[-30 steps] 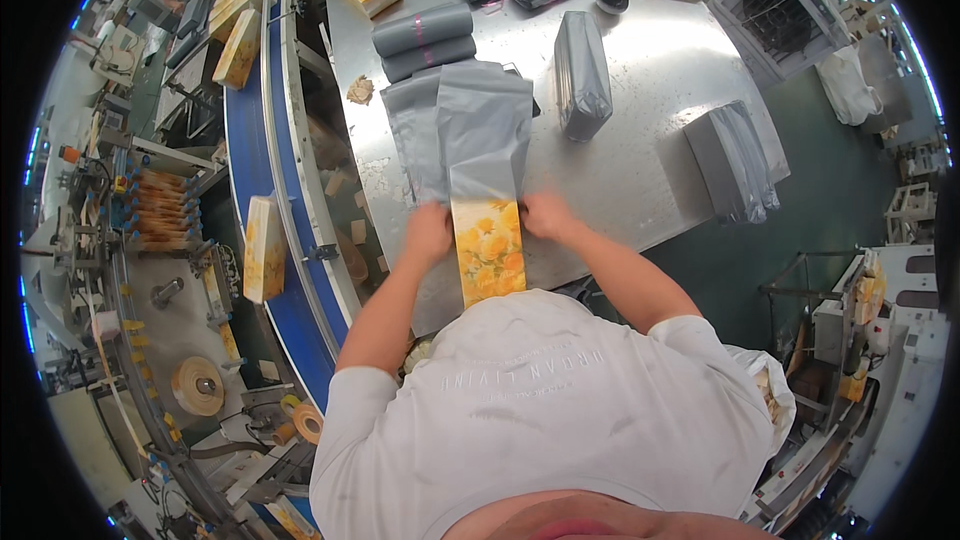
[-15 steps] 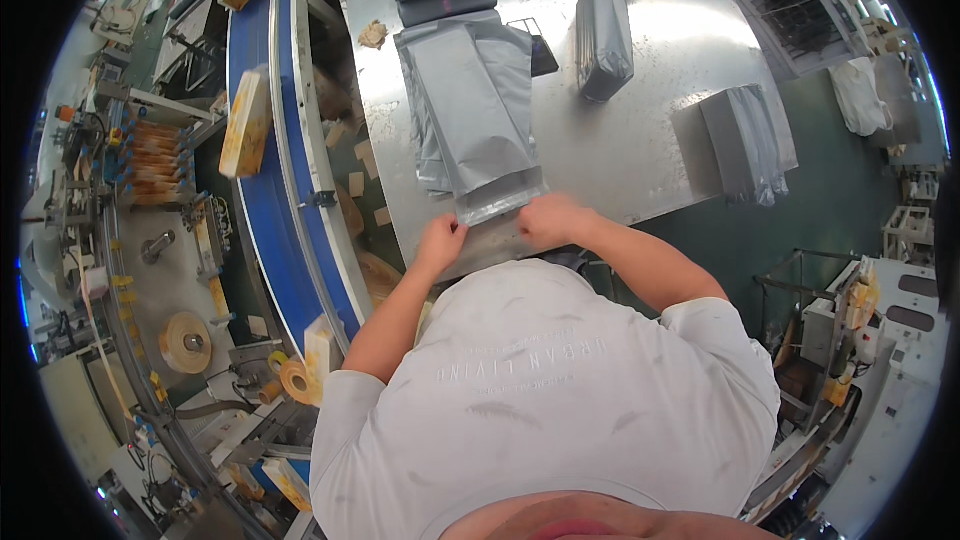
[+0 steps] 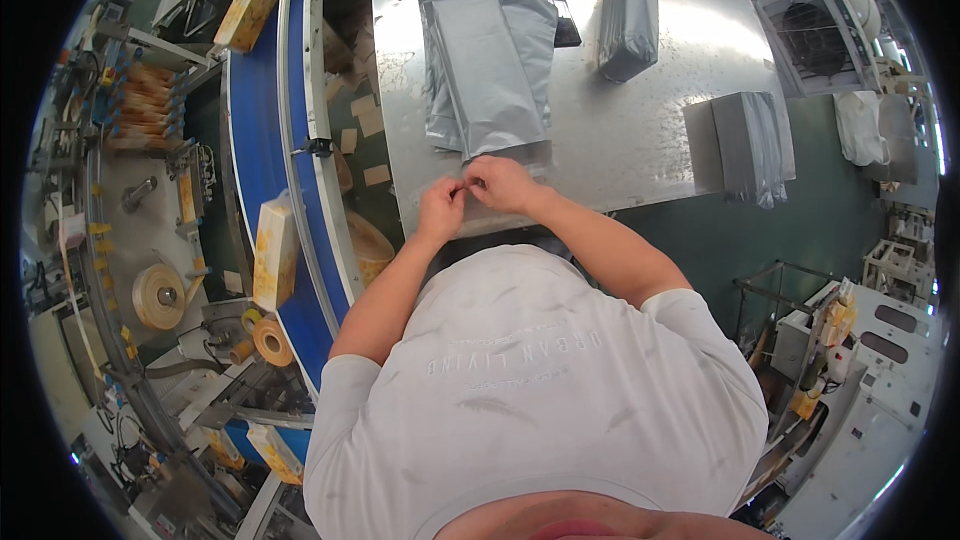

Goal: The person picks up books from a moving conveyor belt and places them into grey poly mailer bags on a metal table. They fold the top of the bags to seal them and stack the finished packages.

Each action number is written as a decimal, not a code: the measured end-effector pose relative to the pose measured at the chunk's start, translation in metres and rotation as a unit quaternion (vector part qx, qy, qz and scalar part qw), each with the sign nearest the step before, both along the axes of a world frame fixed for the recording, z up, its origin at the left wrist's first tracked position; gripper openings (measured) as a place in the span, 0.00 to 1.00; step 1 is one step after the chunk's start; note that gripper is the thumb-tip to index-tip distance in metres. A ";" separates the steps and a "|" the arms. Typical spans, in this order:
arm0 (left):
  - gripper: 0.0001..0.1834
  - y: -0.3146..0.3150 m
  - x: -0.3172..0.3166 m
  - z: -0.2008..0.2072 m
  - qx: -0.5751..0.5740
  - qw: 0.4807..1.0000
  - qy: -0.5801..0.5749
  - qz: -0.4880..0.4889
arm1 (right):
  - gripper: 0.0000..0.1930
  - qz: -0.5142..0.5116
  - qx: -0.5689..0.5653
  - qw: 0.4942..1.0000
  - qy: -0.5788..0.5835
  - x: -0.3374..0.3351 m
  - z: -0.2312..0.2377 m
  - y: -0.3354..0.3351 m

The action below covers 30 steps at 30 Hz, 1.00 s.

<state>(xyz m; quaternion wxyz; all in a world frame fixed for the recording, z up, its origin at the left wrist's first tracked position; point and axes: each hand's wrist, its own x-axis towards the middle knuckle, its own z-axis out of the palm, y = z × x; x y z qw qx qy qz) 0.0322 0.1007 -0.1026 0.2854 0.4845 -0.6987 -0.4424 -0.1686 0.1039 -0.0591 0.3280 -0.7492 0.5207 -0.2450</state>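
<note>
Grey plastic bags (image 3: 488, 70), smooth and flat, lie in a stack on the shiny metal counter (image 3: 620, 140). Both hands pinch the near edge of the top bag: the left hand (image 3: 441, 208) and the right hand (image 3: 503, 183) are closed narrowly on it, fingertips touching. A filled grey bag (image 3: 628, 20) lies further away. Left of the counter runs a blue conveyor belt (image 3: 262, 170) with a yellow box (image 3: 273, 252).

A grey plastic mailer bag (image 3: 492, 80) lies flat on top of a stack of the same bags, its open end at the steel table's near edge.
</note>
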 end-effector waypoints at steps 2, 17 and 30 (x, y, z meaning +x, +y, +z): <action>0.05 -0.002 0.005 -0.005 -0.043 0.999 0.001 -0.025 | 0.06 -0.021 0.048 0.999 -0.015 -0.004 -0.001 0.010; 0.24 -0.031 0.001 0.053 -0.387 0.885 -0.158 -0.206 | 0.24 -0.104 0.172 0.927 0.317 -0.215 0.031 0.155; 0.09 -0.090 -0.006 0.054 -0.286 0.915 -0.112 -0.263 | 0.09 0.035 -0.125 0.991 -0.025 -0.179 -0.015 -0.035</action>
